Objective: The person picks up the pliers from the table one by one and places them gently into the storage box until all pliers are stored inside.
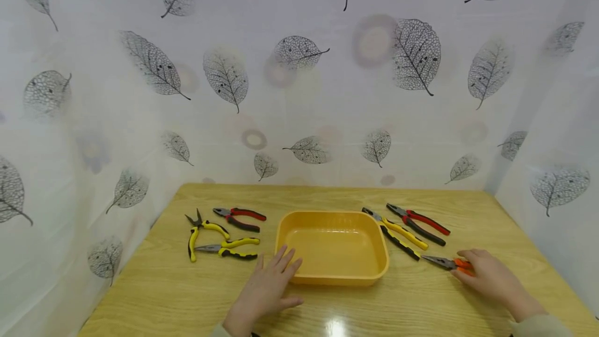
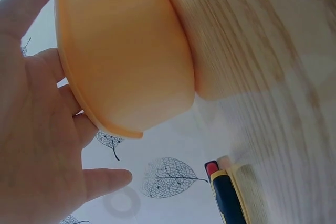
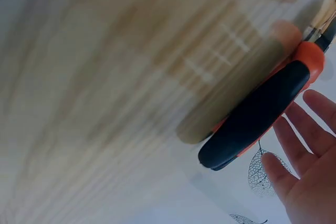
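Observation:
A yellow plastic tray sits mid-table. My left hand is at its near left corner, fingers extended over the rim; the left wrist view has the fingertips right at the tray's edge. To the right lie long-nose pliers with orange and black handles, their jaws pointing left. My right hand is over those handles, fingertips overlapping them. In the right wrist view the fingers are loosely extended beside the black-and-orange handle, not curled round it.
Left of the tray lie red-and-black pliers and two yellow-and-black pliers. Right of it are yellow-and-black pliers, overlapping the rim in this view, and red-and-black pliers. A leaf-print curtain surrounds the wooden table.

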`<state>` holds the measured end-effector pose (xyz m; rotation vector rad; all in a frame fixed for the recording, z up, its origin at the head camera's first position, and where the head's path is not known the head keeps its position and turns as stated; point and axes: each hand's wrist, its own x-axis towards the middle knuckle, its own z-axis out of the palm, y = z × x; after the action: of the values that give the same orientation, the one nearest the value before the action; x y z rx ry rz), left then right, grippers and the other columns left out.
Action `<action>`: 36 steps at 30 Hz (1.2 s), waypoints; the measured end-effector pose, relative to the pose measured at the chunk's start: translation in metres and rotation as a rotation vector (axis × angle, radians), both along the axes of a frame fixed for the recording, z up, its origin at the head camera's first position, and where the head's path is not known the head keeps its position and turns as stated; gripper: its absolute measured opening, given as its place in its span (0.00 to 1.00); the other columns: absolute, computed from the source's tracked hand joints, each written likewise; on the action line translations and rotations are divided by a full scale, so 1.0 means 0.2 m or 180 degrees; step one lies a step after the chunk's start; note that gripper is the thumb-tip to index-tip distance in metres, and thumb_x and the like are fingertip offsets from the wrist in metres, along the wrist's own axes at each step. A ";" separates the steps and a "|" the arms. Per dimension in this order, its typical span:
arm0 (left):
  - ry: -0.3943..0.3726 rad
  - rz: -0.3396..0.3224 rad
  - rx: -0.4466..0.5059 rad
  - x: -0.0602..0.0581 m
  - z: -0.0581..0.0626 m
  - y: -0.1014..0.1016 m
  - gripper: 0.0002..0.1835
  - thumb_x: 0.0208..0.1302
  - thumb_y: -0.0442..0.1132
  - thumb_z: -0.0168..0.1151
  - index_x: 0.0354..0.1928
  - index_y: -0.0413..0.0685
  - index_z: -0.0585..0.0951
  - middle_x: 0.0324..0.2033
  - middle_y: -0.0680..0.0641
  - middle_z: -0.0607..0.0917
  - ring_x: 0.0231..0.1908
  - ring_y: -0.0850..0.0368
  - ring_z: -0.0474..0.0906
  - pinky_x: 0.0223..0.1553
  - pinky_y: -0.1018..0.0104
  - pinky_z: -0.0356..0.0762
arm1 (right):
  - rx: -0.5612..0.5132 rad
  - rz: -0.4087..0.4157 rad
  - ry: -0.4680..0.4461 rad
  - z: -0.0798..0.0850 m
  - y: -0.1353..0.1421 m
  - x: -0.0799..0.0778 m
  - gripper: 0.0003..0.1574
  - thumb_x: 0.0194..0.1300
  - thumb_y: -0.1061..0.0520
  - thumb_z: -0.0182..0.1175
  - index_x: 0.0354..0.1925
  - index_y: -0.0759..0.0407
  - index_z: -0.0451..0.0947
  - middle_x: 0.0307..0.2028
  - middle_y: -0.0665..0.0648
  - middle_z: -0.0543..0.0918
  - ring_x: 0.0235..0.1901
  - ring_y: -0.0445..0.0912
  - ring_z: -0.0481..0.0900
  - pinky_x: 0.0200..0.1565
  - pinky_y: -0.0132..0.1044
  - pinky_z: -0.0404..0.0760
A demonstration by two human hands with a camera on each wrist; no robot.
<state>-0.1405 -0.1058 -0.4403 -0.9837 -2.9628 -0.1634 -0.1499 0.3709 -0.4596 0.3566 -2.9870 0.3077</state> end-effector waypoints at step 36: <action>-0.0028 -0.0032 0.0021 0.00 -0.01 -0.01 0.44 0.50 0.67 0.53 0.65 0.52 0.59 0.65 0.46 0.54 0.65 0.50 0.44 0.53 0.35 0.49 | 0.0423 0.0227 -0.0313 -0.02 0.04 -0.03 0.24 0.49 0.47 0.64 0.37 0.65 0.74 0.30 0.56 0.75 0.29 0.50 0.74 0.32 0.48 0.74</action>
<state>-0.1411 -0.1076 -0.4426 -1.0001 -2.9637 -0.1779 -0.1554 0.3790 -0.4627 0.4757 -3.1051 0.1370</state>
